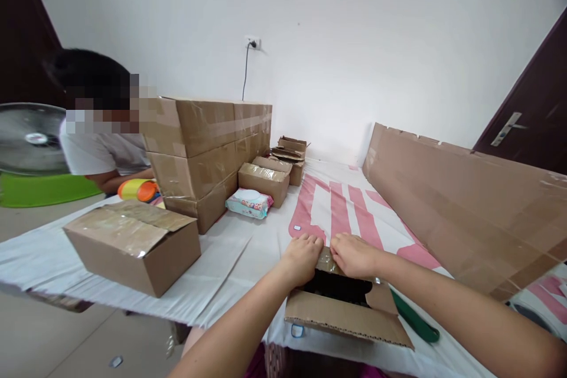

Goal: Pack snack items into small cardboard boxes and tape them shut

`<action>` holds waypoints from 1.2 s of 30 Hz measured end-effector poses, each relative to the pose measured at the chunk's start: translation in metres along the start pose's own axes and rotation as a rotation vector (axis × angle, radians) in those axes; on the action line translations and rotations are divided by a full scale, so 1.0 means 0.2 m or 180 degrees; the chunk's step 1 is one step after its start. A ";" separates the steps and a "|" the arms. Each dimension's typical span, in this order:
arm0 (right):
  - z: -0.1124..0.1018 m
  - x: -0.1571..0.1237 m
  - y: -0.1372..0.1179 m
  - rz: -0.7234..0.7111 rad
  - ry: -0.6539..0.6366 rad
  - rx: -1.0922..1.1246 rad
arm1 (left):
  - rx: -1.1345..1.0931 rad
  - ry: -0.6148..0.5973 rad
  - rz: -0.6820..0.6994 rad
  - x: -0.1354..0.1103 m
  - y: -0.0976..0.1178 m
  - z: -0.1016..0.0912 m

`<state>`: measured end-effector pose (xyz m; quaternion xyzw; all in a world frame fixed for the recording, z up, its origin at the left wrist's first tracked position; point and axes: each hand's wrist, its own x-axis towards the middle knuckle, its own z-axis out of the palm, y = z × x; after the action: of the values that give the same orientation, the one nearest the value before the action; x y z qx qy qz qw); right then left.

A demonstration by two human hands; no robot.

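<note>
In front of me on the cloth-covered table is an open cardboard box [349, 314], its near flap folded out toward me and its inside dark. My left hand [303, 257] grips the taped far flap at its left part, fingers curled over the edge. Close beside it, my right hand [354, 254] is closed on the same flap further right. Partly under the box's right side and my right forearm lies a green object with a rounded end [416, 319]; its kind is unclear. A small blue-edged tag [297, 331] lies by the near flap.
Stacked taped boxes [208, 153] form a wall at left, with a person [106, 142] behind. A closed box [133, 242], a wipes pack [249, 204] and smaller boxes [266, 178] stand nearby. A tall cardboard panel [460, 207] borders the right.
</note>
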<state>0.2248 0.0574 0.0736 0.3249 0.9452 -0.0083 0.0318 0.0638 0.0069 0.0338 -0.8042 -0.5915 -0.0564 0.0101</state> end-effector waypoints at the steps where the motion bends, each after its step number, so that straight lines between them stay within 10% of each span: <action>1: 0.00 0.00 -0.01 -0.0039 0.0012 -0.0078 | 0.0005 0.0002 0.0001 0.00 0.00 0.00; 18: 0.13 -0.07 -0.02 -0.0216 0.1040 -0.0092 | -0.0030 0.0044 -0.0040 0.00 0.00 0.00; 36: -0.01 -0.03 -0.02 0.0297 0.0191 0.0236 | -0.0008 -0.0078 -0.0110 0.00 0.01 -0.01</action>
<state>0.2263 0.0508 0.0757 0.3696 0.9286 -0.0321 -0.0082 0.0653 0.0058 0.0356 -0.7946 -0.6053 -0.0475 0.0009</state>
